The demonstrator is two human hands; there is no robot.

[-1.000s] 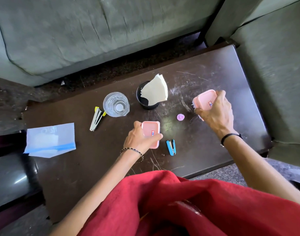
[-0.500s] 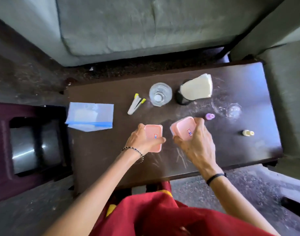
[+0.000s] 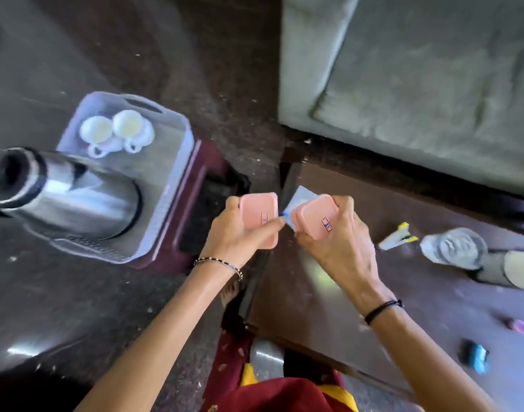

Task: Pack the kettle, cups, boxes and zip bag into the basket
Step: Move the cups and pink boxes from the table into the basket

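Pink box (image 3: 259, 220) clamped in left hand (image 3: 240, 236) and pink box (image 3: 315, 215) clamped in right hand (image 3: 336, 243), fingers curled round each, mid-frame. Steel kettle (image 3: 67, 197) and two white cups (image 3: 116, 129) inside basket (image 3: 171, 185), left of frame. Zip bag (image 3: 297, 199) partly hidden behind right-hand box.

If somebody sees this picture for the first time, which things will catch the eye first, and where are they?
At the centre, the left hand and the right hand each hold a small pink plastic box: the left pink box and the right pink box. To the left, a pale plastic basket on the floor holds a shiny steel kettle and two white cups.
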